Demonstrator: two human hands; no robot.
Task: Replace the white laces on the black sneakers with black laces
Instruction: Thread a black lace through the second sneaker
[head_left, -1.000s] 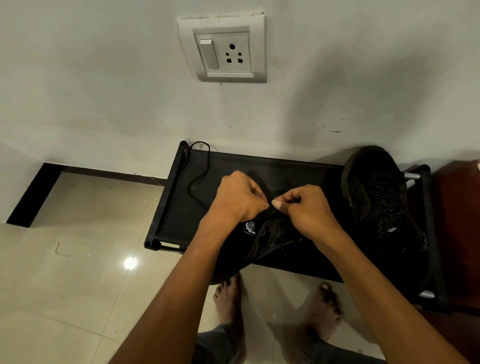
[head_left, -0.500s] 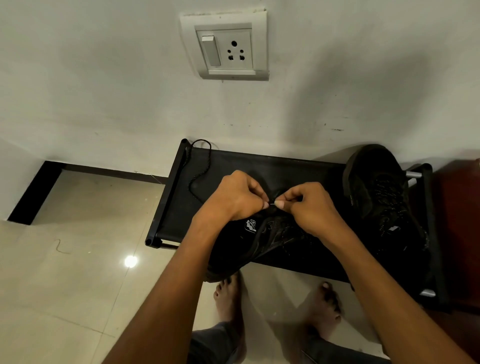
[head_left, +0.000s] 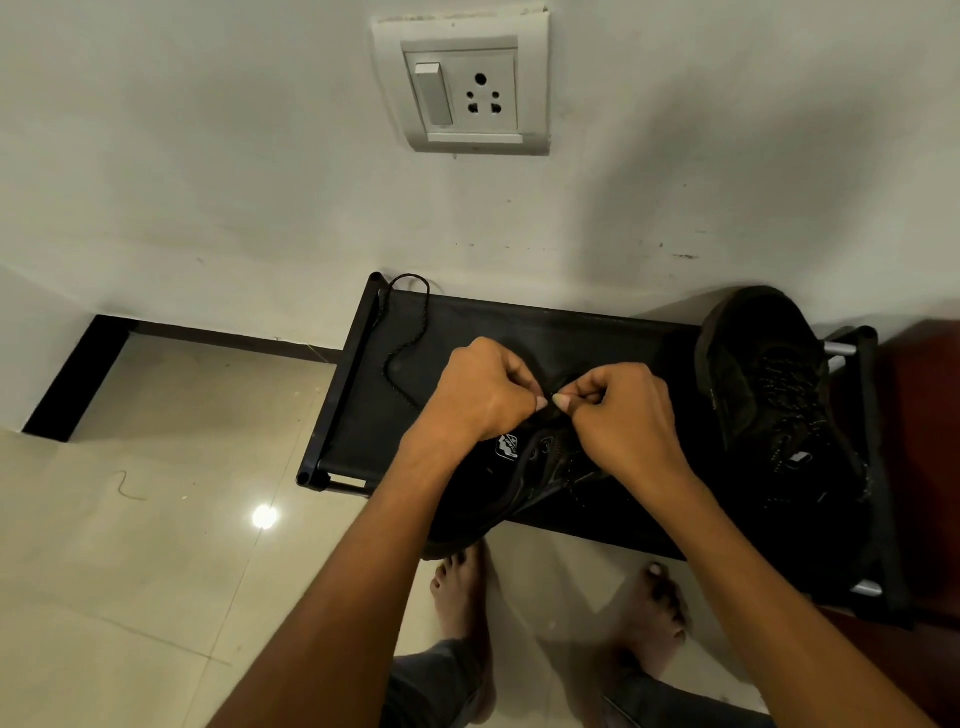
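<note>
I see the left hand (head_left: 480, 392) and right hand (head_left: 621, 410) both curled tight, thumb tips nearly touching at centre. They look to be pinching a black lace (head_left: 550, 399) between them, right over the near sneaker (head_left: 524, 478); the lace itself is barely visible there, too dark. That sneaker lies on the rack's (head_left: 343, 395) black fabric top, toe hanging off the near edge, white logo patch facing up. Second sneaker (head_left: 774, 395) sits at the right end, already laced dark. A loose black lace (head_left: 410, 332) snakes along the far-left corner of the rack. Wall socket (head_left: 462, 88) above. Bare feet on the tiled floor (head_left: 130, 571).
</note>
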